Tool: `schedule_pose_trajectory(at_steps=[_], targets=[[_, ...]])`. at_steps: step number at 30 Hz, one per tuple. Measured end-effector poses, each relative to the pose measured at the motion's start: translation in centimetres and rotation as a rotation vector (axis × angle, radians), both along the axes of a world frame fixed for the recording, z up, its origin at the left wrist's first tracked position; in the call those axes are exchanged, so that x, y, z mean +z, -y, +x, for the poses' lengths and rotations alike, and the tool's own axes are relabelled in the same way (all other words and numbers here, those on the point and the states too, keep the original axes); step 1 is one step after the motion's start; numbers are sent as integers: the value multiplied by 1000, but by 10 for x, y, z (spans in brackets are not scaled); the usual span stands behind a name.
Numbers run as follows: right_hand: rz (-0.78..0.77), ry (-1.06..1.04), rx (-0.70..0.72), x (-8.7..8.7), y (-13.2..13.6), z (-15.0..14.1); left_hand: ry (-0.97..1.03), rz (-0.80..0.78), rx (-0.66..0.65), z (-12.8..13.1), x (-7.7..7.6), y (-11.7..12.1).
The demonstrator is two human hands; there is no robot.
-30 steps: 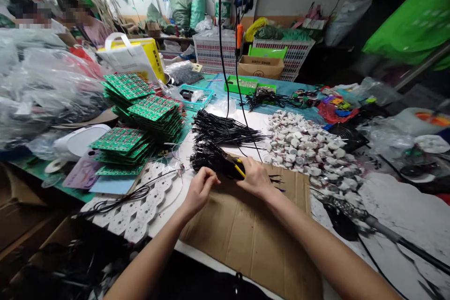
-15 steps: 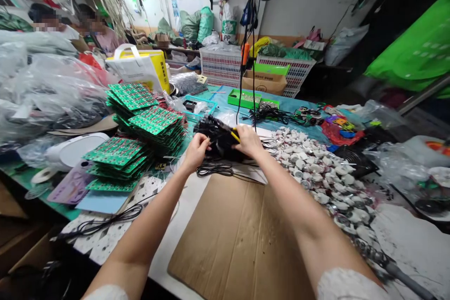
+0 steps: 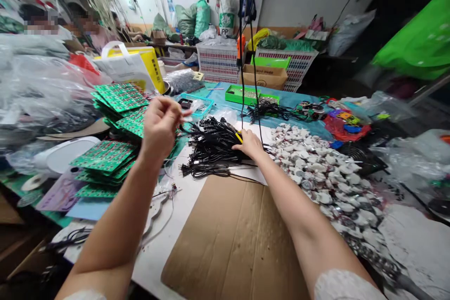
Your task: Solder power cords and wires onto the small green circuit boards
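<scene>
My right hand (image 3: 250, 144) lies at the right end of a heap of black power cords (image 3: 214, 143), closed around yellow-handled pliers (image 3: 239, 137) whose jaws are hidden. Plugs point left in the heap, and a coiled cord (image 3: 207, 172) rests along its near side. Raised in front of the green circuit board stacks (image 3: 121, 96), my left hand (image 3: 161, 124) has its fingers pinched together. Blur at the fingertips hides whatever they hold. A flat brown cardboard sheet (image 3: 228, 234) lies on the table nearer to me.
A wide pile of small white parts (image 3: 316, 168) with wires spreads to the right. Behind are green trays (image 3: 242, 95) and a blue basket (image 3: 204, 108). Black cables (image 3: 242, 56) hang over the table with an orange-handled tool (image 3: 241, 47). Other people sit at far left.
The cords moved forward off the cardboard onto the heap behind, with both hands. My left hand then pulled away to the left and up; my right hand stayed by the cords with the pliers.
</scene>
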State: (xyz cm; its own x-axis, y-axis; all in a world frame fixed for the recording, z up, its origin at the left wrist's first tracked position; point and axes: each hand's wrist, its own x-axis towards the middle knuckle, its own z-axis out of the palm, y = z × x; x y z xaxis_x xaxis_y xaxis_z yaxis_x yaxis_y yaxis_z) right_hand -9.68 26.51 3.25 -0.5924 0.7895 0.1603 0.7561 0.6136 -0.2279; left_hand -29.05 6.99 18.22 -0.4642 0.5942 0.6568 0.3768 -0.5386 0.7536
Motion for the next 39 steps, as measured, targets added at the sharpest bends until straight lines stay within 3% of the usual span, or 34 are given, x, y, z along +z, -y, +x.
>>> schedule_pose_trajectory(at_steps=[2,4,7,10,12,16,19,23,26,28,33,36,39], targets=[[5,-21,42,-4,0,3,-173,116,115,-4,27,22],[12,-48,86,-9,1,5,-309,84,188,-6,34,45],[33,-94,129,-14,4,7,-329,-99,178,-12,11,69],[66,-136,131,-13,8,9,-158,-245,114,-24,-24,74],[92,-161,122,-10,12,12,-50,-271,83,-31,-36,74],[157,-226,137,2,24,21,15,-259,61,-33,-35,79],[220,-332,194,12,43,28,-88,-313,98,-38,-34,87],[174,-417,302,16,88,36,-491,-597,165,-61,-62,92],[71,-479,355,6,133,49,-726,-941,139,-80,-93,96],[6,-532,353,-5,165,62,-775,-1063,149,-88,-109,101],[-85,-569,292,-28,244,116,-896,-1068,205,-80,-121,108],[-74,-571,256,-30,283,154,-1084,-1050,107,-60,-126,100],[-34,-561,142,-26,314,193,-1126,-1110,16,-46,-132,89]])
